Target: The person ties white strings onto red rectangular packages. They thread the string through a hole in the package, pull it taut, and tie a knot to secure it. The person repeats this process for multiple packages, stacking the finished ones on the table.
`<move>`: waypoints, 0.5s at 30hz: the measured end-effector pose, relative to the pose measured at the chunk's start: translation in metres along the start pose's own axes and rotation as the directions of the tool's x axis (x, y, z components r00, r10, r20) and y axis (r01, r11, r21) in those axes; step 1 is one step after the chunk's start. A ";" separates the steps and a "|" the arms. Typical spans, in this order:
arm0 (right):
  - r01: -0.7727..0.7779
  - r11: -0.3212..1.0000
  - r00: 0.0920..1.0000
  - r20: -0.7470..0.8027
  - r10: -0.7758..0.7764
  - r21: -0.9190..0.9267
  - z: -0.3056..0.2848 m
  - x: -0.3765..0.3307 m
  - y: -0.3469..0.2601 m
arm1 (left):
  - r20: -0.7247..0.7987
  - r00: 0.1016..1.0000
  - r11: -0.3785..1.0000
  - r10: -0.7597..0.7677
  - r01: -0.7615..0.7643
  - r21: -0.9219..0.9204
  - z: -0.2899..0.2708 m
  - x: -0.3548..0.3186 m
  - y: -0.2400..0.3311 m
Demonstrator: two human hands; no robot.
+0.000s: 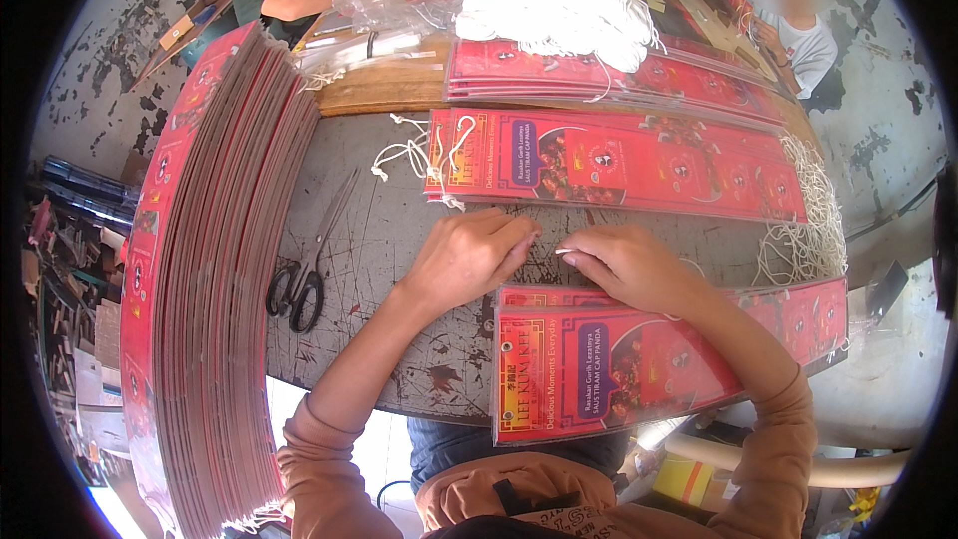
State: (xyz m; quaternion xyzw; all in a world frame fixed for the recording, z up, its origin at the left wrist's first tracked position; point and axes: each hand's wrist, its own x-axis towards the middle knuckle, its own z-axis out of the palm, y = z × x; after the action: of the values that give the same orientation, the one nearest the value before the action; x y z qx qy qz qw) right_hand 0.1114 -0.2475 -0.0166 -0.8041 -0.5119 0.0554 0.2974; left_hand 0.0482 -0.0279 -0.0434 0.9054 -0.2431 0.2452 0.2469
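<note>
Head view | left hand [467,258] and right hand [624,265] are pinching what is probably a thin white string [555,251] over the near red card stack [639,364] | far strung cards [614,162] are lying finished | tall left pile [215,269] is waiting on the table [399,230].

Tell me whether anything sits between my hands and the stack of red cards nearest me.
Nothing visible does. The right hand already rests on the near stack of red cards, and the left hand lies on the table just beside it.
</note>
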 end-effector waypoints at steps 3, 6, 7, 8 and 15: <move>0.001 1.000 1.000 -0.002 -0.001 0.001 0.000 0.000 0.000 | -0.001 1.000 1.000 0.000 0.000 -0.002 0.000 0.000 0.000; 0.007 1.000 1.000 -0.007 -0.007 0.005 0.001 0.000 0.001 | -0.003 1.000 1.000 -0.001 0.001 -0.007 0.000 0.000 0.000; 0.010 1.000 1.000 -0.009 -0.010 0.007 0.001 0.000 0.001 | -0.003 1.000 1.000 -0.002 0.002 -0.009 0.000 0.000 0.000; 0.010 1.000 1.000 -0.008 -0.010 0.004 0.001 0.000 0.002 | -0.004 1.000 1.000 -0.001 0.001 -0.010 0.000 0.000 0.000; 0.006 1.000 1.000 -0.003 -0.006 -0.004 0.001 0.000 0.001 | 0.002 1.000 1.000 -0.005 0.005 -0.012 0.000 0.000 0.001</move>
State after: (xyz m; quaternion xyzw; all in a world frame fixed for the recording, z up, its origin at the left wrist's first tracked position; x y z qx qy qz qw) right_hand 0.1118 -0.2479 -0.0178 -0.8032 -0.5140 0.0521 0.2967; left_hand 0.0480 -0.0287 -0.0427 0.9049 -0.2423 0.2424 0.2525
